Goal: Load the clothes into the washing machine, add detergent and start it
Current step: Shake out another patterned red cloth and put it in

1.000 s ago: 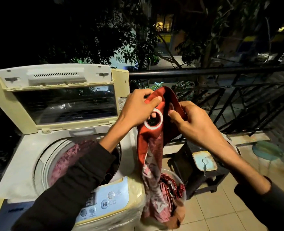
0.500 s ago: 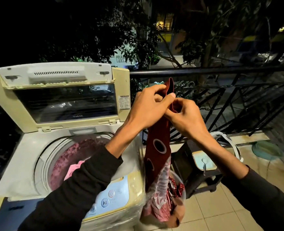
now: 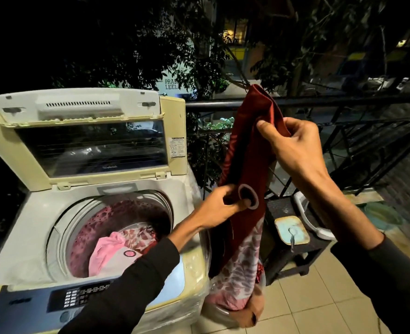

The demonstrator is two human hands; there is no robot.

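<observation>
A long red curtain with ring eyelets and a white leaf print hangs upright to the right of the top-load washing machine. My right hand pinches its upper end at chest height. Lower down, my left hand grips the cloth beside an eyelet. The curtain's tail trails into a tub of laundry on the floor. The machine's lid stands up, and pink and floral clothes lie in the drum.
The control panel runs along the machine's front edge. A black stool with a small tin and a white handle on it stands right of the tub. A dark metal railing closes off the balcony behind. Tiled floor lies at lower right.
My hands have parted: the left slid down the curtain to an eyelet, the right stayed at the top. More pink clothing shows in the drum as the view shifted.
</observation>
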